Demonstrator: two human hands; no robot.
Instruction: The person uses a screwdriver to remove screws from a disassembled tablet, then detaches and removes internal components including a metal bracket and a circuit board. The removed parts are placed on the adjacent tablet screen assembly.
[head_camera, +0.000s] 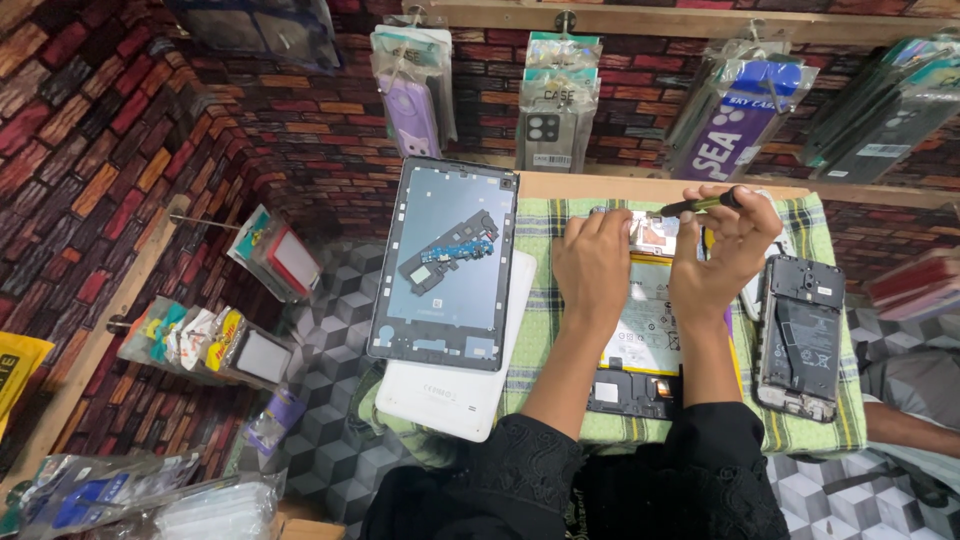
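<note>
Left hand (592, 262) lay flat, fingers loose, on opened tablet (640, 340) at frame centre, on checked cloth (540, 300). Right hand (722, 255) gripped screwdriver (700, 205) above tablet's top edge. Opened phone (800, 335) right.

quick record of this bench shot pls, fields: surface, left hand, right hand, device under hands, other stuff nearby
surface: green checked cloth over a small table
left hand: left hand pressing flat on the opened tablet
right hand: right hand holding a screwdriver over the tablet's top edge
device under hands: opened tablet, back off, battery and boards showing
other stuff nearby: grey tablet frame resting on a white tablet back; opened phone to the right
</note>
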